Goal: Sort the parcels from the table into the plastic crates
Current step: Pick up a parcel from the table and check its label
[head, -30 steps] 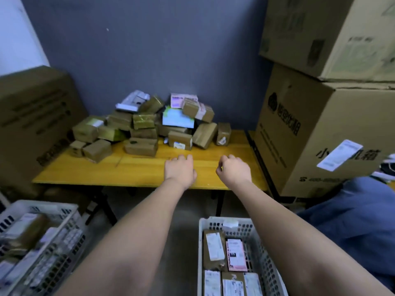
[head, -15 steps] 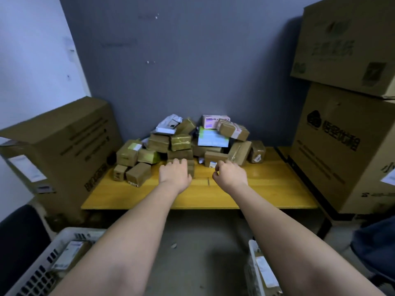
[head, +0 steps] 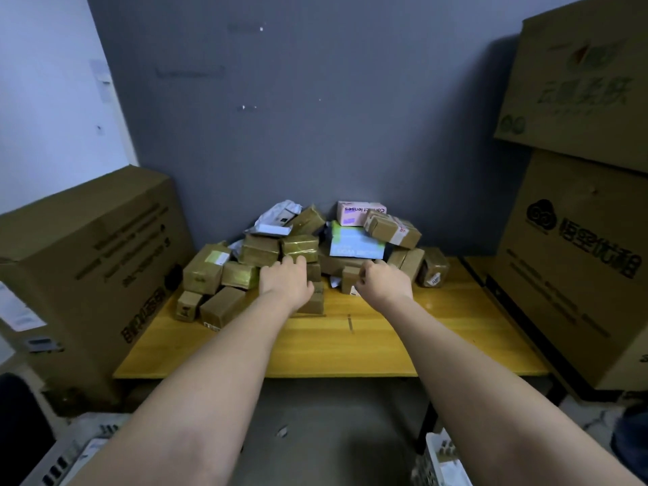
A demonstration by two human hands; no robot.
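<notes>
A pile of small brown taped parcels [head: 301, 247], with a pink box [head: 357, 212] and a blue-white box [head: 354, 242] among them, lies at the back of the yellow table [head: 385, 345]. My left hand [head: 285, 280] reaches into the pile with its fingers stretched over a brown parcel [head: 314, 299]. My right hand [head: 382, 282] curls its fingers and thumb on a small brown parcel [head: 350, 279] at the pile's front. A white plastic crate [head: 63, 464] shows at the bottom left, and the corner of a second crate [head: 443, 457] at the bottom right.
A large cardboard box [head: 87, 275] stands left of the table. Two stacked cardboard boxes [head: 578, 268] stand on the right. A grey wall rises behind the pile. A dark chair edge [head: 17, 422] sits at the lower left.
Both hands have moved forward from the table's front to the pile. The view has tilted up, so the crates have slid almost out of the frame.
</notes>
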